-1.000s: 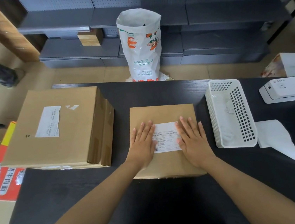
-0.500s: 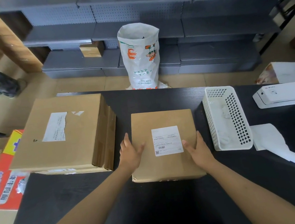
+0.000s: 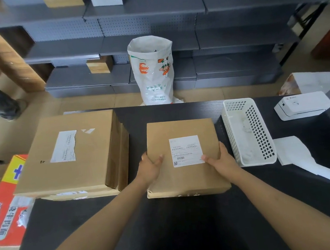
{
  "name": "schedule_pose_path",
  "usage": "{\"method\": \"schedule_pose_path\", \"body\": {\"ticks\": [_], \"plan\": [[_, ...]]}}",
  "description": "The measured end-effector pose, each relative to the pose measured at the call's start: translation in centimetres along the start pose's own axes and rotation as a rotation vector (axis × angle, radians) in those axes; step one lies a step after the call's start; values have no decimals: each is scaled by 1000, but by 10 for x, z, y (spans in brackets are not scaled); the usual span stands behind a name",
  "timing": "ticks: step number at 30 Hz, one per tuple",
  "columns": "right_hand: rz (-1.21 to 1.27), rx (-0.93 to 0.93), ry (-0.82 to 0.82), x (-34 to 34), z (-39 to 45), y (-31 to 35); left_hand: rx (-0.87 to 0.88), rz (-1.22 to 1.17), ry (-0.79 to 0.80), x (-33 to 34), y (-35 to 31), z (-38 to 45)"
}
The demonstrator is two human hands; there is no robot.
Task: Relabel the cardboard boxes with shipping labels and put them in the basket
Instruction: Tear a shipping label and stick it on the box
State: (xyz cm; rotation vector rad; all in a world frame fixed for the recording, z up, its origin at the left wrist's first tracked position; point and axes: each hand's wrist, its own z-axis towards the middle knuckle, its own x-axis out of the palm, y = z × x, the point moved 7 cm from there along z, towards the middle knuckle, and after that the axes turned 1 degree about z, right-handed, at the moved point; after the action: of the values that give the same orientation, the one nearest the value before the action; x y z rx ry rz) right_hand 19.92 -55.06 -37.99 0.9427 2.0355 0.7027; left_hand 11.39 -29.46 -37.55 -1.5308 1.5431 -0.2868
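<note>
cardboard box (image 3: 186, 175) with barcoded white shipping label (image 3: 186, 150), small print illegible, left grip (image 3: 149, 167) and right grip (image 3: 221, 160) both clasping its sides

Three boxes (image 3: 184, 155), one basket (image 3: 249, 133)

Beyond the far edge of my black table (image 3: 192, 224), a white printed sack (image 3: 152, 70) stands upright on the floor before grey shelving (image 3: 232, 41). A white label printer (image 3: 302, 105) sits at the table's far right. A red carton (image 3: 3, 215) lies left.
</note>
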Motion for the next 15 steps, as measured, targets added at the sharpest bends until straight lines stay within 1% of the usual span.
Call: {"method": "schedule_pose_path", "body": {"ticks": [4, 9, 12, 15], "plan": [[18, -79, -70, -31, 0, 38, 75, 50, -13, -14, -52, 4], [114, -176, -165, -80, -8, 87, 161, 92, -18, -26, -124, 7], [172, -197, -229, -105, -22, 94, 207, 121, 2, -20, -156, 4], [213, -185, -280, -125, -40, 81, 234, 103, 55, 0, -177, -6]]}}
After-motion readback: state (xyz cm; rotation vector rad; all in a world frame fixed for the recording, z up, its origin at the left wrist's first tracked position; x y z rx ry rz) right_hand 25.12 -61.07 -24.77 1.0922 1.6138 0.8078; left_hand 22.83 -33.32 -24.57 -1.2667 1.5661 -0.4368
